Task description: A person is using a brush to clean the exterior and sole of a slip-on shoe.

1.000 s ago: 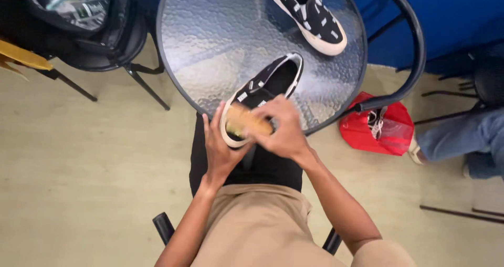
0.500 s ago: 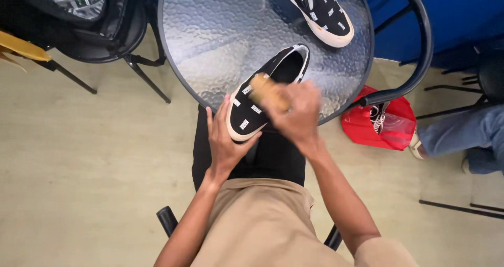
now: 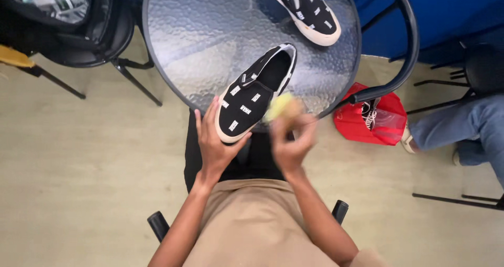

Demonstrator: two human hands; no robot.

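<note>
Left hand (image 3: 215, 143): cups toe of black slip-on shoe (image 3: 255, 92).
Right hand (image 3: 290, 138): clamped on yellow brush (image 3: 278, 107), just right of shoe.
Shoe axis: toe near, heel up-right.

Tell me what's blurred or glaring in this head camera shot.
Head view: the right hand and the yellowish brush it holds are motion-blurred; the left hand and black patterned slip-on shoe look sharp; the round textured glass table shows soft pale reflections.

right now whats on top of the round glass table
Two black slip-on shoes with white patches: one at the near edge, steadied by the left hand, another at the far edge of the round textured glass table. Their insides are too dark to see.
</note>
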